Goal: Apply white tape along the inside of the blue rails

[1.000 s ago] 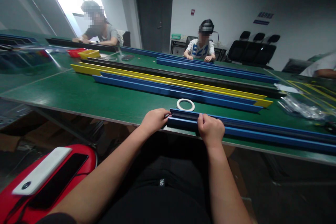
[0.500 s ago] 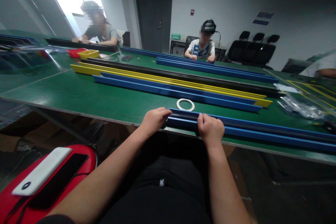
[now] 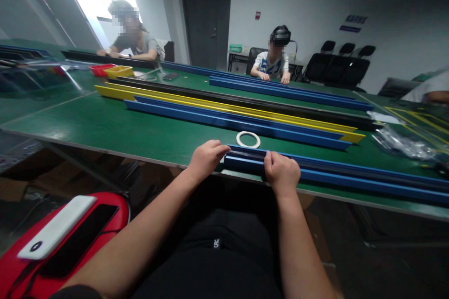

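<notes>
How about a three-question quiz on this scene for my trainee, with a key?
1. Open: which hand is nearer the visible end of the near blue rail?
2. True or false: the white ring lies between the near blue rail and the next blue rail.
3. Fill in: between the black rail and the next blue rail lies a ____.

Key:
1. The left hand.
2. True.
3. Yellow rail.

The right edge crops the nearest blue rail [image 3: 351, 181].
</notes>
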`<state>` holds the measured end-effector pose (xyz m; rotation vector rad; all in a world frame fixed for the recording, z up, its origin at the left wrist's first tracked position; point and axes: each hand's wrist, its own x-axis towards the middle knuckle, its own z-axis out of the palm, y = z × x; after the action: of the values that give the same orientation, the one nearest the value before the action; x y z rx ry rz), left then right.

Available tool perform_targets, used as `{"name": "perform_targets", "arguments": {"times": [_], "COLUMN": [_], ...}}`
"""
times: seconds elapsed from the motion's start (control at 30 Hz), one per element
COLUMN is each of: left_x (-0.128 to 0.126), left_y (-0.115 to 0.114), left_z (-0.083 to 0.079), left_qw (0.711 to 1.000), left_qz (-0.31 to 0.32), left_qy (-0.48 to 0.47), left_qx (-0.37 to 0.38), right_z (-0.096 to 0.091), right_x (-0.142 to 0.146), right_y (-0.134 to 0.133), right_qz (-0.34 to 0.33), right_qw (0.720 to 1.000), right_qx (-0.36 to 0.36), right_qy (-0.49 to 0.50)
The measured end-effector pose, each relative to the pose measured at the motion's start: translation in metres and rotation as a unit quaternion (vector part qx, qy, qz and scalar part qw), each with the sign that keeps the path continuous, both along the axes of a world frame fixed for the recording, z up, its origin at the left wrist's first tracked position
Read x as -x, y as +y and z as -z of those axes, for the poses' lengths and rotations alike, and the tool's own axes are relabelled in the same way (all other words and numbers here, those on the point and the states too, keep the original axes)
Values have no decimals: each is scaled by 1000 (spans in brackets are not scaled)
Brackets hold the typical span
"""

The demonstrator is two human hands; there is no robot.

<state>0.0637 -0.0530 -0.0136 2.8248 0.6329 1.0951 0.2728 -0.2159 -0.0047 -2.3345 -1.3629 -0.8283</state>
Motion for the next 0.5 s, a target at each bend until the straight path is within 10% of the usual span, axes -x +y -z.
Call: {"name": "perform_targets", "arguments": {"times": [0.27,0.5], "left_x": [-6,-18], "left_y": [-17,-34], "left_z": [-14,3], "left_qw": [998,990], "left_qz": [45,85], "left_qy": [-48,-86], "left_qx": [-18,-67], "right_z": [-2,-12], "right_x": [1,6], "right_y": [-2,-2], "right_qz": [-14,-42], "right_qw": [1000,996], "right_qx": [1,-29], "right_qy": [3,70]}}
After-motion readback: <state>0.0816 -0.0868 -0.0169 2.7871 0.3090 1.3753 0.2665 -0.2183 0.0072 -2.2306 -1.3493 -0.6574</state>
